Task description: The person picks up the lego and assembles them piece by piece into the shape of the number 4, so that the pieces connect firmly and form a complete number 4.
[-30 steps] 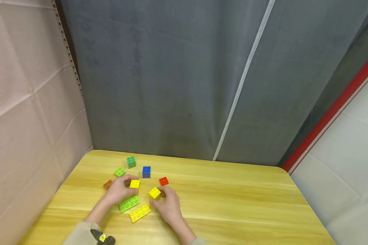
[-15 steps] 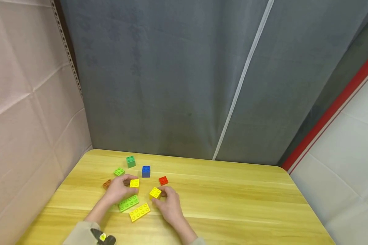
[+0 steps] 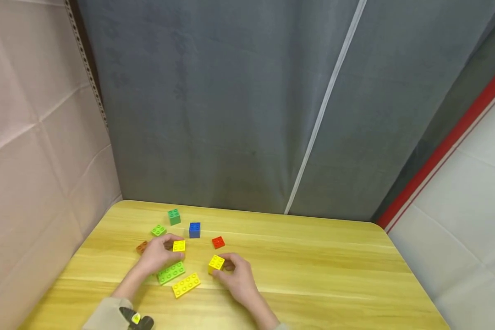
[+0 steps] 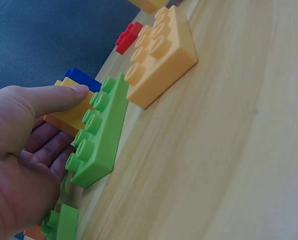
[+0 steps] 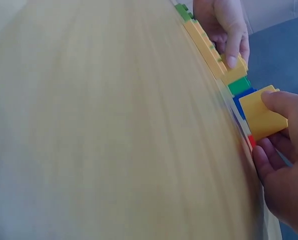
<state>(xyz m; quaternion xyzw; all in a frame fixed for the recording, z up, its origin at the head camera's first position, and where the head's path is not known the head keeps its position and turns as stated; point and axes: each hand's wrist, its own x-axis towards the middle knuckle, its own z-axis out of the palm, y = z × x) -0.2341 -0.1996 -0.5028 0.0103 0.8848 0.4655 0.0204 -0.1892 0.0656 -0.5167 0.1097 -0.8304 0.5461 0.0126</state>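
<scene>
My left hand (image 3: 158, 255) pinches a square yellow toy brick (image 3: 179, 246) between thumb and fingers, low over the table. Just in front of that hand lies a long light-green brick (image 3: 171, 273), and nearer me a long yellow brick (image 3: 186, 285). A second square yellow brick (image 3: 216, 264) is held by my right hand (image 3: 240, 280), its thumb (image 5: 276, 100) on one face in the right wrist view. The left wrist view shows the left thumb (image 4: 58, 98) lying along the first yellow brick (image 4: 71, 112), other fingers mostly behind.
Behind the hands stand a dark-green brick (image 3: 174, 217), a blue brick (image 3: 195, 230), a small light-green brick (image 3: 158, 230) and a flat red brick (image 3: 218, 242). An orange-brown brick (image 3: 141, 248) is partly covered by the left hand. A grey curtain (image 3: 231, 114) hangs past the table's far edge.
My right hand has moved a little to the right with its yellow brick, widening the gap between the two square yellow bricks. The left hand keeps its hold and stays nearly still.
</scene>
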